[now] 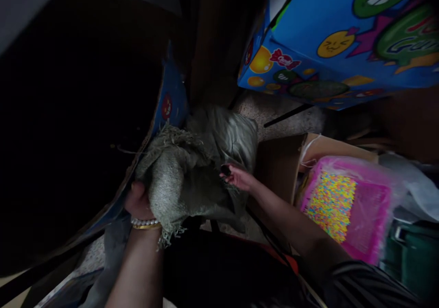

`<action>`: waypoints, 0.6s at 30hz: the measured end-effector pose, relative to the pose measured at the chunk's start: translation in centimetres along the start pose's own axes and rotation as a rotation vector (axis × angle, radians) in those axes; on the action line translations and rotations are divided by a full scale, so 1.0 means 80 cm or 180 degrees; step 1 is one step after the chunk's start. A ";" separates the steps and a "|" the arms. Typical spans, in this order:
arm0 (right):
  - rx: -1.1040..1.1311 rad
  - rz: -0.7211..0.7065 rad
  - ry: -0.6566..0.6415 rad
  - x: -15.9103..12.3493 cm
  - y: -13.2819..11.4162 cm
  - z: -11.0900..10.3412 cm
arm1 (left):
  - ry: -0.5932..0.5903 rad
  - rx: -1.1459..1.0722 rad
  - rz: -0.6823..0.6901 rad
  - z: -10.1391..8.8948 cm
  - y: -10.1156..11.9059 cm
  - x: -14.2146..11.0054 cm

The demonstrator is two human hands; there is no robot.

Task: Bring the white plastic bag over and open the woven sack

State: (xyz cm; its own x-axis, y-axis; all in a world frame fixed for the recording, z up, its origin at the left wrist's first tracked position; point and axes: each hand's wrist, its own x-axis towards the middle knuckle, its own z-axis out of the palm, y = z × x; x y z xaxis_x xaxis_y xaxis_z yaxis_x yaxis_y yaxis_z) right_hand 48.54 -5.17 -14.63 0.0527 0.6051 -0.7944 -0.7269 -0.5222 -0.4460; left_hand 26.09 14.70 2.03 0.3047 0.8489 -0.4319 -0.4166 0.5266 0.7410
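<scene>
A frayed grey-green woven sack point(168, 175) gapes in front of me, its far part bulging and creased. My left hand point(139, 202), with a pearl bracelet and a gold bangle at the wrist, is closed on the sack's left rim; most of its fingers are hidden. At the right side of the sack's mouth, my right hand point(240, 178) pinches a small dark object point(225, 170), too dim to identify further. Close against the left hand runs the torn edge of a blue printed cardboard box point(170, 99), its inside very dark.
A large blue candy-print box point(308, 70) stands at upper right. Below it, a brown carton point(279, 164) adjoins a pink tray point(372, 207) with many small coloured pieces under clear plastic. A dark green container point(411, 253) is at lower right. Speckled floor point(288, 120) shows between.
</scene>
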 end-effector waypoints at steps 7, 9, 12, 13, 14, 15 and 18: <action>-0.0059 -0.0161 -0.0262 -0.028 -0.011 0.029 | 0.0227 -0.0144 0.0266 0.001 -0.004 -0.009; -0.0253 -0.0088 -0.0111 -0.024 -0.016 0.021 | 0.0195 -0.0173 0.0253 0.001 -0.003 -0.011; -0.0499 -0.0050 0.0476 -0.004 -0.017 0.005 | 0.0114 -0.0083 0.0304 -0.003 -0.001 -0.014; -0.0565 -0.0078 0.0721 0.007 -0.016 0.001 | 0.0108 -0.0032 0.0324 -0.005 0.000 -0.015; -0.0630 -0.0124 0.0954 0.019 -0.015 -0.002 | 0.0121 -0.0001 0.0327 -0.007 0.001 -0.015; -0.0697 -0.0190 0.1160 0.032 -0.014 -0.004 | 0.0153 0.0009 0.0315 -0.009 0.002 -0.016; -0.0908 -0.0512 0.1505 0.076 -0.016 -0.001 | 0.0240 -0.0055 0.0204 -0.014 0.002 -0.015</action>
State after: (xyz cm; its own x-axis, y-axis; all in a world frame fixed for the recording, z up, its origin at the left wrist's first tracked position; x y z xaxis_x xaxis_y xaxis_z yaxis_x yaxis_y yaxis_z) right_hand 49.84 -0.83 -18.89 0.4955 0.3900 -0.7762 -0.4745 -0.6269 -0.6179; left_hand 24.68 13.82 2.10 0.2119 0.8815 -0.4220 -0.4480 0.4714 0.7596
